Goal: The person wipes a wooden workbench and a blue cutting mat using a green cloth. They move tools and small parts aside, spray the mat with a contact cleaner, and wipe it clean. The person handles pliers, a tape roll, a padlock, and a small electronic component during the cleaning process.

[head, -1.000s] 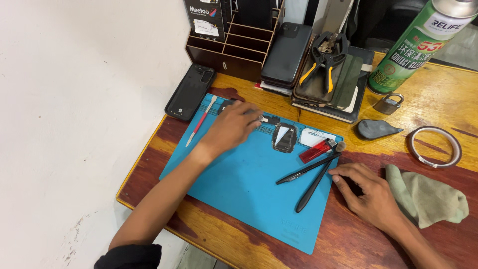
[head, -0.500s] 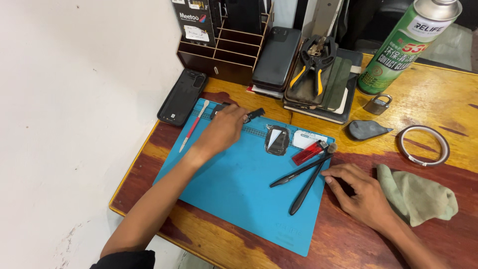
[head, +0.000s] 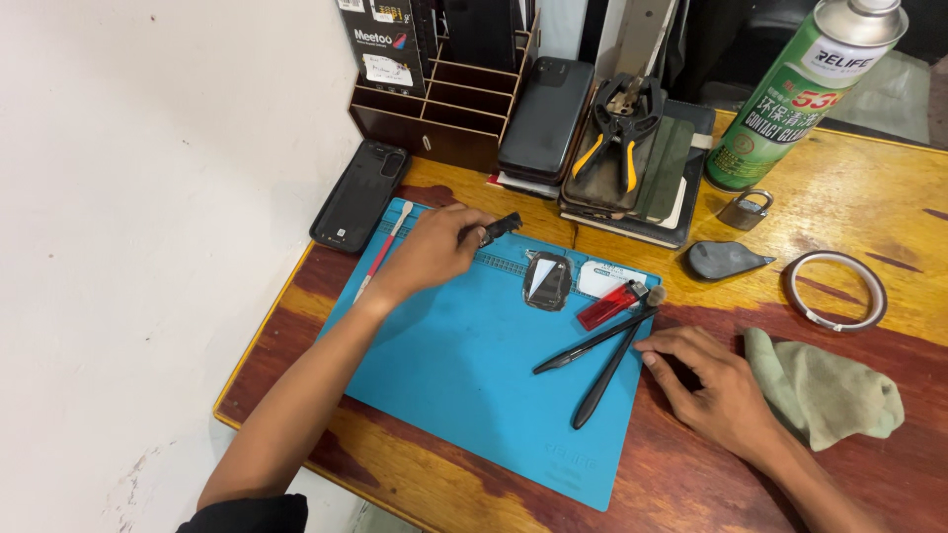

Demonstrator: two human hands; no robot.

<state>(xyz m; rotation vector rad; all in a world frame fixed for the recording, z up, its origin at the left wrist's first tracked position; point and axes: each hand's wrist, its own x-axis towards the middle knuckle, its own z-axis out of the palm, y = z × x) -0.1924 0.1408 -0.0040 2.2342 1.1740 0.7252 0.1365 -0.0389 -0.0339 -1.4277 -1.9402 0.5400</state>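
While the left hand (head: pixel 434 247) pinches a small black stiff tool (head: pixel 501 228) — light, likely best held mid-shaft — the right hand (head: pixel 716 390) rests spread on the wooden counter (head: pixel 869 212), empty.

Two hands: left hand (head: pixel 434 247), right hand (head: pixel 716 390). One blue mat (head: pixel 444 385), one red lighter (head: pixel 612 304), one padlock (head: pixel 746 209), one tape roll (head: pixel 834 289), one green cloth (head: pixel 825 390), one spray can (head: pixel 800 94).

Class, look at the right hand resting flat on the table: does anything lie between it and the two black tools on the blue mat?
Nothing visible does. The right hand rests just right of the two black tools, fingertips close beside them at the blue mat edge.
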